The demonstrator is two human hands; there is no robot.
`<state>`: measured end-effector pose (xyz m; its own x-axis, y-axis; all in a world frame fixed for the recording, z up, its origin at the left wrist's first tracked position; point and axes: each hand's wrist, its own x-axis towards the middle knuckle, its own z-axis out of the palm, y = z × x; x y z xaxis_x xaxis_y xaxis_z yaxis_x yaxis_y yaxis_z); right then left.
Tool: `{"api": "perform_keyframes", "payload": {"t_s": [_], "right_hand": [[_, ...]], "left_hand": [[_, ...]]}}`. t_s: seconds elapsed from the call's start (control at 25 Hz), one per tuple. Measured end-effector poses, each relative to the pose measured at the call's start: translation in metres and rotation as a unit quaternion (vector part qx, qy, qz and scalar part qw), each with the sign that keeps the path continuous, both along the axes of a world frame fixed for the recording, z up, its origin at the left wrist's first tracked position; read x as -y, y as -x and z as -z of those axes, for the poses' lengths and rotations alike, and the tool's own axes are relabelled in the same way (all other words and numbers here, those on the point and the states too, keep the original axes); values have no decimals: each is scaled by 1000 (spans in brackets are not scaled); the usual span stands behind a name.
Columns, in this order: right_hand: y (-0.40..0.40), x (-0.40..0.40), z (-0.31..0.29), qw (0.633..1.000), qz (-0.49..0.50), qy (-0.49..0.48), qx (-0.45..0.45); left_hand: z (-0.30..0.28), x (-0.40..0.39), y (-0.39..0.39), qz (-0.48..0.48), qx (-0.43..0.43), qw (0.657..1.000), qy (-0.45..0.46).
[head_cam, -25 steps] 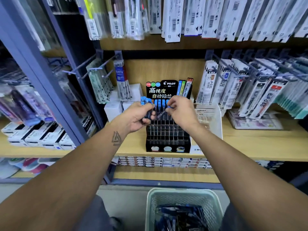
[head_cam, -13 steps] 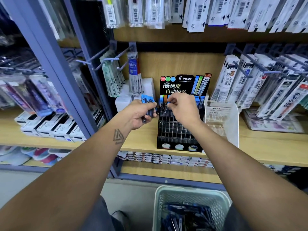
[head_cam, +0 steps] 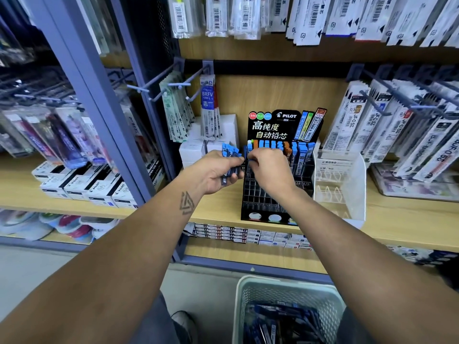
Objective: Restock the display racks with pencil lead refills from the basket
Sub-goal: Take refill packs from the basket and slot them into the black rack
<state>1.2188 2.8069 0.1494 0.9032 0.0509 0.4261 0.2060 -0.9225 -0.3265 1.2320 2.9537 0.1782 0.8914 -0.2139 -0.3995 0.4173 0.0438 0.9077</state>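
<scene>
Wooden shelving (head_cam: pixel 397 219) on a purple-grey frame fills our view, hung and stacked with packaged pen refills. At the shelf's left end we see boxed refills (head_cam: pixel 82 184) lying near its front edge. Our left hand (head_cam: pixel 213 175) has its fingers curled round a bundle of blue-capped pencil lead refills (head_cam: pixel 229 155), held just left of the black display rack (head_cam: pixel 273 194). Our right hand (head_cam: pixel 270 170) pinches one blue-capped refill (head_cam: pixel 249 158) at the rack's upper left slots; whether it is seated we cannot tell. Beside the rack's right side stands a clear acrylic holder (head_cam: pixel 347 184). Below the shelf, on the floor, a white basket (head_cam: pixel 250 294) holds more refills.
</scene>
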Motion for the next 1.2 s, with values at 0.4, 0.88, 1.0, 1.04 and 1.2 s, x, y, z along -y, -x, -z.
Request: {"api": "perform_keyframes", "payload": {"t_s": [0.4,0.88,1.0,1.04,1.2], "right_hand": [[0,-4,9,996,43,81,-18],[11,15,-13,806,9,-562,-186],[11,20,-12,794,9,-583,-173],[11,21,-11,795,6,-583,-169],[15,23,-11,802,-9,-575,-164]], "left_hand": [[9,0,6,20,1,1000,-2],[12,11,13,59,18,998,16],[13,8,11,49,11,999,10],[14,7,11,45,10,999,6],[16,4,10,45,15,999,-10]]}}
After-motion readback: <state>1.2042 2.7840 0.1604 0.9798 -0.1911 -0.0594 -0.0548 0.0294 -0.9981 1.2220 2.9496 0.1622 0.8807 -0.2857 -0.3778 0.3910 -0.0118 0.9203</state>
